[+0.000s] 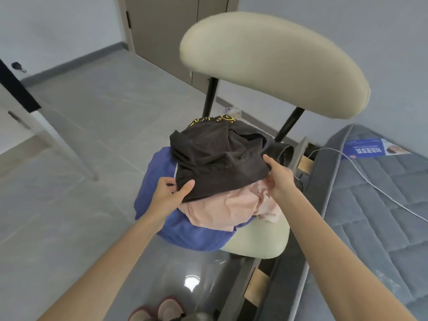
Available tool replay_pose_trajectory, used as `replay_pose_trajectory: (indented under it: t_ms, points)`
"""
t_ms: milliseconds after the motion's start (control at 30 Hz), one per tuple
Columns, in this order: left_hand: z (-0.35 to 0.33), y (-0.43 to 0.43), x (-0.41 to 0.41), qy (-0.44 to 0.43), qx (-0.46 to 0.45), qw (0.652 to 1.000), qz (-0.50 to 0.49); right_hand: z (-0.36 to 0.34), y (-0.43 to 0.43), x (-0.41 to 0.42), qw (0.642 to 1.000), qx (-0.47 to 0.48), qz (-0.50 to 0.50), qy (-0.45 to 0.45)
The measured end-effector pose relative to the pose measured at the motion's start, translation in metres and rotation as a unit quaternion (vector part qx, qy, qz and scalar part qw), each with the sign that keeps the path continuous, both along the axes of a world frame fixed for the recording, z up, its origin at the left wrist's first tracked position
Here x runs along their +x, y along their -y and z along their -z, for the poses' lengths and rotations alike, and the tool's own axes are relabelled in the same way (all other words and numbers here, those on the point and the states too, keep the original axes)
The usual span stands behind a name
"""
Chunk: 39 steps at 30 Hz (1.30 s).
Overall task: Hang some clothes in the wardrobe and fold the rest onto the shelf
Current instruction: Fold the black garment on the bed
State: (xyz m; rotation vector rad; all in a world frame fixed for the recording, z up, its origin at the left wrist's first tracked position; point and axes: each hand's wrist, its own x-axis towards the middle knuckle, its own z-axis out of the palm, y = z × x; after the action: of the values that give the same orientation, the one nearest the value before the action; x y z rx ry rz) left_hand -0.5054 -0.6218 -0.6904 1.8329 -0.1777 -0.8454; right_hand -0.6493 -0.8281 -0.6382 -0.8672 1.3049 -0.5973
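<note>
We pinch the dark garment [222,158] between our left hand [170,193] and right hand [280,174] — soft, light, floppy — best held at its edge, above the pink one [231,209].

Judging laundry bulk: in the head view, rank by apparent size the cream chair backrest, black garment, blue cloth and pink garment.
1. Cream padded chair backrest, largest.
2. Black garment with yellow print and blue cloth: alike; the blue is partly buried.
3. Pink garment, smallest.
</note>
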Motion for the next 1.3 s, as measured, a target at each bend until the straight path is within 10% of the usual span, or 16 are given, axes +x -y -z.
replay_pose_trajectory:
  t_ms: [233, 667, 1033, 1300]
  points:
    - [-0.074, -0.014, -0.003, -0.044, -0.172, 0.977, -0.118, -0.066, -0.013, -0.01, 0.986, -0.038, -0.055, 0.156]
    - [-0.289, -0.144, -0.007, 0.137, -0.408, 0.872, -0.233, -0.267, -0.116, -0.005, 0.887, -0.151, -0.233, 0.369]
    - [-0.382, -0.33, -0.054, 0.375, -0.387, 0.782, -0.314, -0.343, -0.272, 0.017, 0.857, -0.186, -0.311, 0.367]
    - [-0.351, -0.389, -0.083, 0.424, -0.257, 0.763, -0.414, -0.278, -0.342, 0.038, 0.913, 0.031, -0.322, 0.248]
